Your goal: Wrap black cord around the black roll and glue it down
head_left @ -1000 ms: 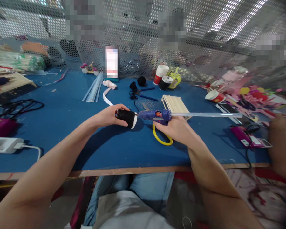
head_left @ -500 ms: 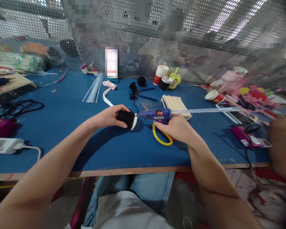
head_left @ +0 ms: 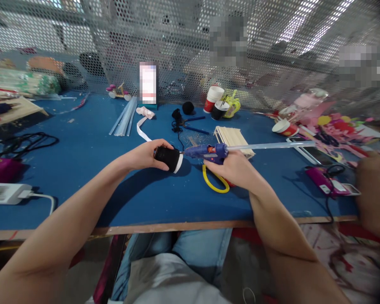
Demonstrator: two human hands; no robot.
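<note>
My left hand (head_left: 148, 156) is wrapped round a paper cup (head_left: 171, 160) covered in black yarn, tilted on its side with its white rim facing right. In my right hand (head_left: 237, 166) is a blue glue gun (head_left: 205, 152), a long clear glue stick (head_left: 272, 145) jutting out of its back. The gun's nozzle points left and is at the cup near its rim; whether it touches, I cannot tell. Below the gun lie yellow-handled scissors (head_left: 215, 185), partly hidden by my right hand. A black strand runs from the cup toward a small heap of black yarn (head_left: 176, 118).
Behind my hands are blue-handled pliers (head_left: 194, 126), a black ball (head_left: 188, 108), paper cups (head_left: 214, 98), a wooden stick frame (head_left: 236, 137), white ribbon (head_left: 142, 128), glue sticks (head_left: 125, 118) and an upright phone (head_left: 148, 83). Another person's blurred arm (head_left: 373, 194) is at the right. A mesh panel (head_left: 183, 55) stands behind.
My hands stay nearly in place. The cup and the gun's nozzle have shifted only very slightly against each other. The glue stick's far end sits a little further left.
</note>
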